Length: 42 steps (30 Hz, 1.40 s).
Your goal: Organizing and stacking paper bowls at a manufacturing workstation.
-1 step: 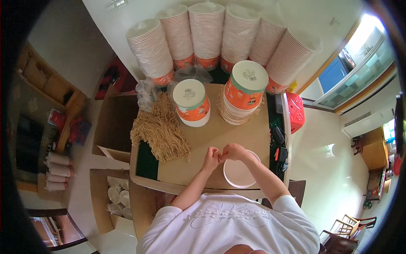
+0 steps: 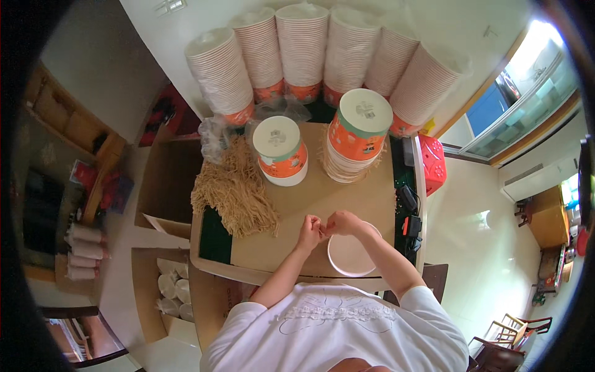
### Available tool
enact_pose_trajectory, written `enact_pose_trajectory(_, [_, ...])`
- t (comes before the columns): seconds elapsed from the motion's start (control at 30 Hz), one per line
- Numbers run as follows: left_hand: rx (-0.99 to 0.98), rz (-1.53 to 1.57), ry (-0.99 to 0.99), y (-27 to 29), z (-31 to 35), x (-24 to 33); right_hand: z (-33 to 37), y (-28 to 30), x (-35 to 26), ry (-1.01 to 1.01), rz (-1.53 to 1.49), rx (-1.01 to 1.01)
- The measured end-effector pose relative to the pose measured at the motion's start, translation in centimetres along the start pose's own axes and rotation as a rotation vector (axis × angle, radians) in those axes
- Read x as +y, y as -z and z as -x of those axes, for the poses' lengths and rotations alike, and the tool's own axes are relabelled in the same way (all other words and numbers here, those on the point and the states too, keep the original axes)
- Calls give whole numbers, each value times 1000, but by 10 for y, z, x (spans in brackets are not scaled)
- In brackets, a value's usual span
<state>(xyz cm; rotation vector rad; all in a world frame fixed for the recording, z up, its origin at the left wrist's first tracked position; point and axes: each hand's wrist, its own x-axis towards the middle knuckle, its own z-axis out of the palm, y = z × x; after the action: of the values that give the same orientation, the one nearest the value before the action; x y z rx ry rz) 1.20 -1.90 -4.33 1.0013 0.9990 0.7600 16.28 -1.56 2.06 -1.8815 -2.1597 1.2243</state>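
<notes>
Over the table's near half, my left hand (image 2: 310, 233) and my right hand (image 2: 343, 224) meet with fingertips pinched together. Whatever is between the fingers is too small to make out. Directly under my right hand and forearm stands an open white paper tub (image 2: 352, 255), its rim partly hidden by them. Ahead to the left, an upturned orange and white paper tub (image 2: 282, 158) rests on the cardboard sheet (image 2: 310, 201). To its right rises a short stack of upturned tubs (image 2: 359, 139) with tan strands around its lower part. A heap of tan cords (image 2: 238, 192) lies at the left.
Tall plastic-wrapped tub stacks (image 2: 304, 49) line the back of the table. Black devices with cables (image 2: 410, 217) lie on the right edge, near a red stool (image 2: 432, 162). An open carton (image 2: 162, 291) with white wrapped items stands on the floor at left.
</notes>
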Motion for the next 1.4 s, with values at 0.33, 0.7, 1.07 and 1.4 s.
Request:
enact_pose_trajectory(0.33, [-70, -101, 64, -1, -5, -5, 20, -5, 10, -100, -577, 309])
enact_pose_trajectory(0.7, [-119, -465, -54, -5, 0, 5, 23, -8, 4, -57, -661, 588])
enact_pose_trajectory(1.07, [-93, -391, -176, -17, 0, 17, 18, 17, 29, -20, -917, 727])
enact_pose_trajectory(1.4, [-88, -439, -153, -17, -6, 20, 21, 23, 25, 180, -404, 288])
